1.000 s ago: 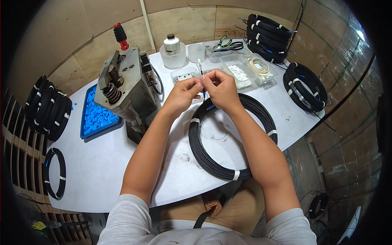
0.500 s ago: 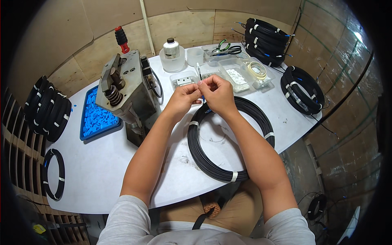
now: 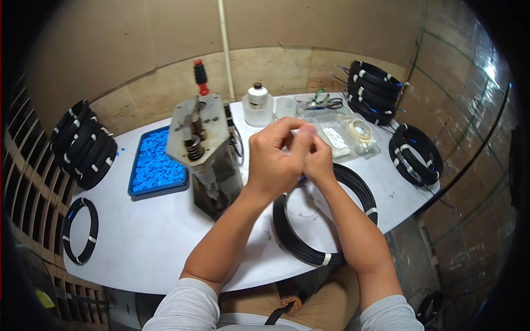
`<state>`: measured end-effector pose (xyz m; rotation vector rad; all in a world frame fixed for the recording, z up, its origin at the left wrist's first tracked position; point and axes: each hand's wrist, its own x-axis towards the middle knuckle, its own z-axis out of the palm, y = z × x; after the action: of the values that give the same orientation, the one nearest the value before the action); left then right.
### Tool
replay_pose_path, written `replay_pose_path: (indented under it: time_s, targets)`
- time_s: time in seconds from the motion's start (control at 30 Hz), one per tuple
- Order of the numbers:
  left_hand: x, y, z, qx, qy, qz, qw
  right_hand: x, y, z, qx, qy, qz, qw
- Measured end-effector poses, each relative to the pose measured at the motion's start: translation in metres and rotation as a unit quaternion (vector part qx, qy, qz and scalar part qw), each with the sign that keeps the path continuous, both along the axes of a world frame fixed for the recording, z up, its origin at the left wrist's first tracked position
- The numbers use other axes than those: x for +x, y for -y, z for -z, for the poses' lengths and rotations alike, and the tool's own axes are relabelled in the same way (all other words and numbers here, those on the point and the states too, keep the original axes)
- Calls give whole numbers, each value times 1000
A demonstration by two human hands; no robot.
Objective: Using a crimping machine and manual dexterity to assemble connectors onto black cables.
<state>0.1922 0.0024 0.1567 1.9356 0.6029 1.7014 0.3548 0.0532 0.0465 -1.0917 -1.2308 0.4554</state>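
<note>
My left hand (image 3: 276, 160) and my right hand (image 3: 318, 161) are pressed together above the table, fingers closed and overlapping. A short blue-marked piece of black cable (image 3: 301, 179) shows just below them, while the pinched cable end is hidden behind my left hand. Under my hands and right forearm lies a large coil of black cable (image 3: 298, 245), bound with white tape bands. Left of my left hand stands a grey metal press (image 3: 207, 140) with a red-and-black handle. Beyond my right hand, a clear plastic box (image 3: 334, 139) contains small white pieces.
A blue tray (image 3: 159, 190) holds many small blue pieces. Cable coils are stacked at left (image 3: 85, 146) and back right (image 3: 375, 91); single coils lie at left (image 3: 80, 231) and right (image 3: 415, 154). A white bottle (image 3: 258, 98), pliers (image 3: 320, 98) and tape roll (image 3: 360, 130) stand behind.
My hands have risen and moved right in the view, now overlapping more. The cable tip that stuck up above my fingers is now out of sight. The view has shifted too.
</note>
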Motion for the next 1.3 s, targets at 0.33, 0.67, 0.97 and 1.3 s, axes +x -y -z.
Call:
replay_pose_path:
  time_s: [0.33,0.67,0.97,1.3]
  targets:
    - [-146,13,-109,187,64,-41,979,6,5,0,-23,32,-11,999]
    - [-328,-124,5,-47,17,-296,954,15,6,0,-53,11,-19,998]
    - [-369,-194,120,-224,-298,-420,827,21,8,-1,-81,29,-5,996]
    - [-373,-197,155,-198,-373,-440,793,23,10,-3,-79,42,-22,996]
